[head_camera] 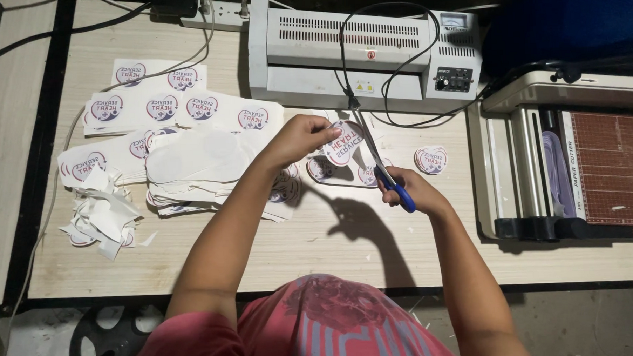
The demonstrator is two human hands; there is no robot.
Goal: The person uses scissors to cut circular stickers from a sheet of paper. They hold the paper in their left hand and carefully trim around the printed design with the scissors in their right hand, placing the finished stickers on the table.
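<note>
Nearest the camera, the right hand [409,189] is closed around the blue handles of a pair of scissors [377,158], blades pointing up toward twelve o'clock, while the left hand [297,138] pinches a laminated heart-shaped sticker [345,142] between thumb and fingers, held above the wooden table [291,249] just at the blades' nine o'clock. The blades run close along the sticker's edge and close to the pinching fingertips, so a hurried snip could likely nick a finger or bite into the printed heart; the slick laminate might also twist in that light pinch and spoil the outline. A black cable [368,50] loops down from the laminator [365,53] at twelve o'clock and hangs right by the blade tips, where an upward stroke could catch or cut it. Finished round cutouts [431,159] lie at two o'clock of the scissors, near the paper cutter [575,162] at three o'clock. Uncut sticker sheets [189,133] and a heap of trimmings [100,213] at nine o'clock sit loose near the table edge, and a sweeping forearm could push them off.
</note>
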